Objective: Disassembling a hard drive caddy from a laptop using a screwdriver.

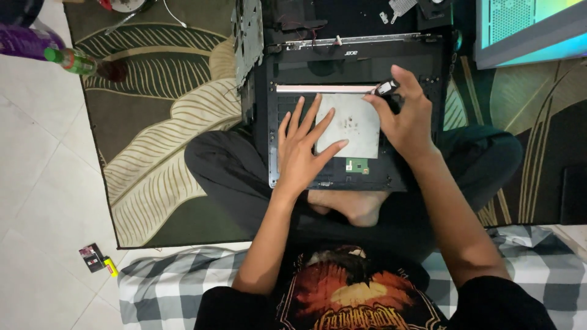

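Observation:
An opened black laptop shell rests on my crossed legs, its inside facing up. A grey metal plate lies in its middle, with a small green circuit board just below it. My left hand lies flat on the shell's left part, fingers spread, fingertips on the plate's left edge. My right hand is at the plate's upper right corner and pinches a small black and silver tool against the pale strip along the top.
A dark rug with pale leaf pattern covers the floor. A grey metal frame part stands at the laptop's left. A green bottle lies far left. A lit screen sits top right. A checked cloth lies near me.

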